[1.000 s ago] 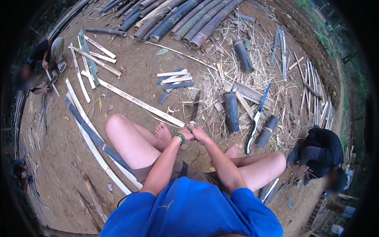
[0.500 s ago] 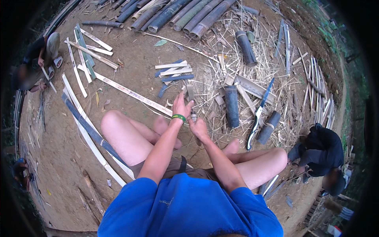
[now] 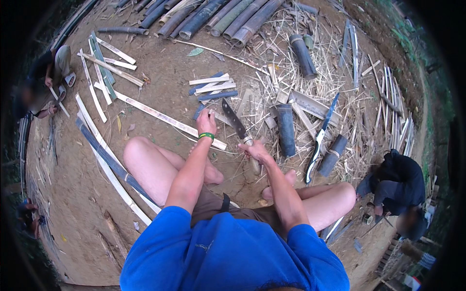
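My right hand (image 3: 255, 151) grips the handle of a broad-bladed knife (image 3: 235, 119), its dark blade slanting up and to the left. To its left, my left hand (image 3: 206, 124) has its fingers closed on the end of a short bamboo strip (image 3: 222, 118), which reaches toward the blade. The blade and strip lie close together; contact between them is hard to make out. Below the left hand runs a long split bamboo slat (image 3: 160, 115) on the ground. Just beyond it lies a small stack of short bamboo pieces (image 3: 213, 87).
A folding saw (image 3: 318, 140) lies right of two bamboo sections, one upright-looking dark tube (image 3: 285, 130) among shavings. Bamboo poles (image 3: 228, 19) are piled at the far side. One person (image 3: 395, 184) crouches at right, another (image 3: 48, 80) at far left. Long curved slats (image 3: 116, 165) rest by my left knee.
My hands have moved apart: the left went slightly left, and its fingers closed on the strip. The right moved right, and the knife blade now shows broadside.
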`<state>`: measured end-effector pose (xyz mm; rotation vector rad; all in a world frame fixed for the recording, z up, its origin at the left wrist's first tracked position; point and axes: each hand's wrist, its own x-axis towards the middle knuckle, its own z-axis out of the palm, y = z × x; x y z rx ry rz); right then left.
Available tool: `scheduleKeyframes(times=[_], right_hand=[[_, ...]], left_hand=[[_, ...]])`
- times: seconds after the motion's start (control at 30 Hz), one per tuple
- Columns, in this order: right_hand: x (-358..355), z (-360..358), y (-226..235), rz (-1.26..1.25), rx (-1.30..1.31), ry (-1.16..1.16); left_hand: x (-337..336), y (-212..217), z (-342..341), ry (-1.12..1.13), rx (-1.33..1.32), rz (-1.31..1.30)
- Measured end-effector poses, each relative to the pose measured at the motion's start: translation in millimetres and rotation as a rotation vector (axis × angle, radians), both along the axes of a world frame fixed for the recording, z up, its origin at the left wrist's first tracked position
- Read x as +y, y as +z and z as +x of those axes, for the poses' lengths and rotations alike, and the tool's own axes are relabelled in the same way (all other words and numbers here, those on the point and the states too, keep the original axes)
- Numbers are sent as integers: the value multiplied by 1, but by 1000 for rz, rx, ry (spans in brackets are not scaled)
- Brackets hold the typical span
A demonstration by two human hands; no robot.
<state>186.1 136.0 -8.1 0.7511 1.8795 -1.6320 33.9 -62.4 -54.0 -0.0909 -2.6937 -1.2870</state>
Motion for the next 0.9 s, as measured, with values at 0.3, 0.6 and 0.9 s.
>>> scheduleKeyframes(times=[0.3, 0.6, 0.9], right_hand=[[80, 5, 163, 216, 163, 60], [145, 31, 222, 274, 327, -393], [168, 41, 220, 181, 286, -572]], left_hand=[[51, 16, -50, 50, -150, 126], [152, -32, -74, -413, -203, -409], [161, -99, -26, -351, -235, -608]])
